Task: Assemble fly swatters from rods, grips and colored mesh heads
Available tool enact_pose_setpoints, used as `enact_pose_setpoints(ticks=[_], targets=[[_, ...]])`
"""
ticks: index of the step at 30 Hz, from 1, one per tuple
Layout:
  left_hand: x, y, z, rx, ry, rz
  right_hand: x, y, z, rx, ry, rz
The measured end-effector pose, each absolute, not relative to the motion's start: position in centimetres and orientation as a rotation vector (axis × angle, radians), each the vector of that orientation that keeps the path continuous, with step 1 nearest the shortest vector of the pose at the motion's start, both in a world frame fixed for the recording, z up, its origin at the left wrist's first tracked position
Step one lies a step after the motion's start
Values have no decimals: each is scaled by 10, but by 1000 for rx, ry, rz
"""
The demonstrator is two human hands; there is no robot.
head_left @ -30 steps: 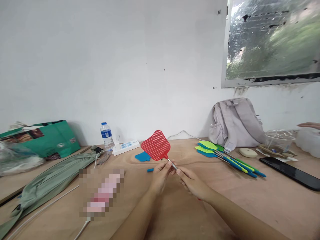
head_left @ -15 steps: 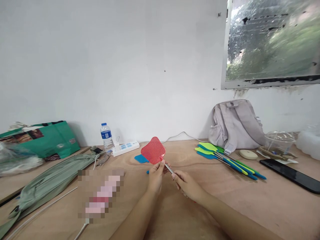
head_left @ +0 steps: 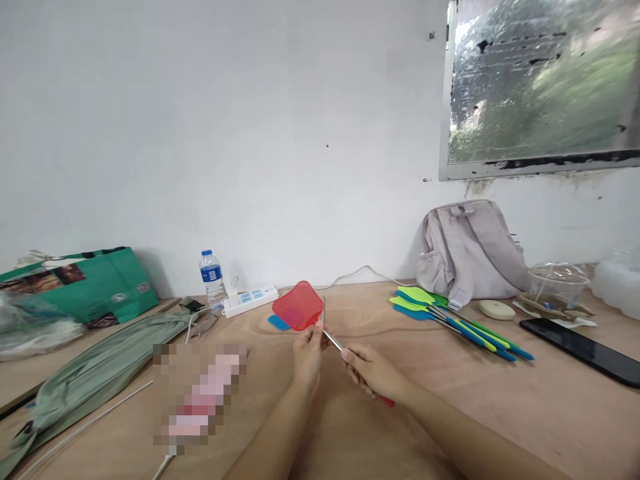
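A red fly swatter with a perforated head and a thin metal shaft is held above the table in front of me. My left hand pinches it where the head meets the shaft. Lower down, my right hand is wrapped around the shaft, and the red handle tip pokes out below it. Behind the red head lies a blue fly swatter, mostly covered by the red one and my left hand. To the right rests a pile of green, yellow-green and blue fly swatters.
A black phone, a cream oval case, a clear plastic bowl and a grey backpack are on the right. Leftward are a power strip, a water bottle, a grey-green bag and a green bag.
The red swatter's head has shifted slightly left and down with my left hand. My right hand has stayed near its place, and the red handle tip now shows more below it.
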State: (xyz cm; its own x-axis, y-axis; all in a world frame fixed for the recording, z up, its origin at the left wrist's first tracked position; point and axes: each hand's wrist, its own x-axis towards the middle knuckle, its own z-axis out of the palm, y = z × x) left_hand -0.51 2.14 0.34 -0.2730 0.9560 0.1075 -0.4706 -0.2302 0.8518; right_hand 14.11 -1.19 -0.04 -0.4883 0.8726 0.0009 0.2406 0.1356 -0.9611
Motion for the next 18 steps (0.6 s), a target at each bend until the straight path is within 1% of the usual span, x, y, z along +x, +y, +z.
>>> enact_pose_setpoints(ticks=[2,5,7,12,18], targets=[[-19,25,8,695,937,1814,143,-13,-5,-1063,-1874,1404],[-38,30,14,679,922,1813,146,-14,-9,-1060,-1922,1389],[-43,31,16,677,876,1838,147,-13,-9,-1041,-1976,1293],[-46,35,16,604,866,1915,156,-9,-3,-979,-2183,920],[-59,37,20,597,876,1957,164,-9,3,-942,-2279,875]])
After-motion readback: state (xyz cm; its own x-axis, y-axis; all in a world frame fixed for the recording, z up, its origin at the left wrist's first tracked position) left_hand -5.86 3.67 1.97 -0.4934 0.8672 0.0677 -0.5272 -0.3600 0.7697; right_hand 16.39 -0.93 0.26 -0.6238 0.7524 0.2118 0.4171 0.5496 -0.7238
